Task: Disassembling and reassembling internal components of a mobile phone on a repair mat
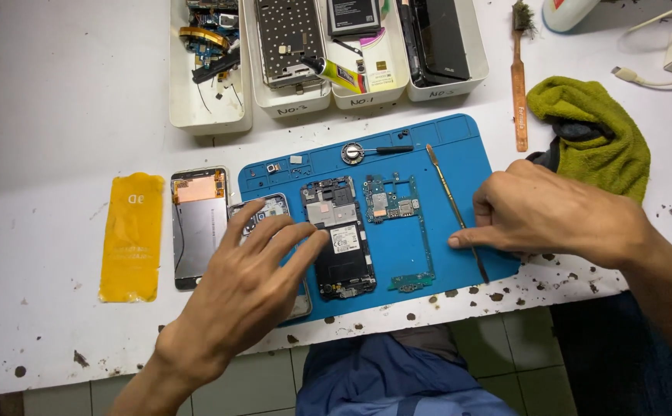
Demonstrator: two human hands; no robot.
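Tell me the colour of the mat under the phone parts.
The mat is blue, seen best in the head view, the only one here.

one head-worn camera looks steeply down from above and close onto the white worktable (pixel 43 115), facing away from the wearer; the blue rubber repair mat (pixel 459 254) sits centre frame.
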